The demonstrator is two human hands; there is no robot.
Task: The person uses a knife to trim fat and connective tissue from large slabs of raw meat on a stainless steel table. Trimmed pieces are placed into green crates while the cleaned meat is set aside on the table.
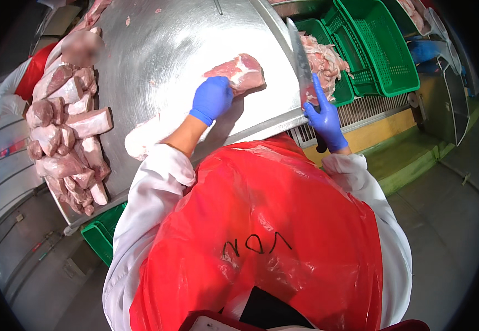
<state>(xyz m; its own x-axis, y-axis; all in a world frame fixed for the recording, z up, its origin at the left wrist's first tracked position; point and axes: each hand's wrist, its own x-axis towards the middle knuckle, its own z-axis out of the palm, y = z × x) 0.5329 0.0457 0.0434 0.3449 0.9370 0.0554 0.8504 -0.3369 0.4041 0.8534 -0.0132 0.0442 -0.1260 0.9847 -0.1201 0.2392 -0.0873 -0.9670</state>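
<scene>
My left hand [213,100], in a blue glove, is closed on the near left end of a piece of raw meat [246,74]. The meat lies on the steel table [167,49], pink with a pale patch of fat. My right hand [326,122], gloved in blue too, grips a large knife [299,59] at the table's right edge. Its broad blade points up and away, apart from the meat, with my index finger stretched along it. Part of the dark handle shows below my hand. A pale slab [146,137] rests by my left forearm.
Several meat cuts [68,138] are piled along the table's left side, where another person's white sleeve [12,91] shows. Right of the table, pale trimmings [325,62] fill a green crate beside another green crate [405,74]. A third green crate [104,234] stands below the table's near left corner.
</scene>
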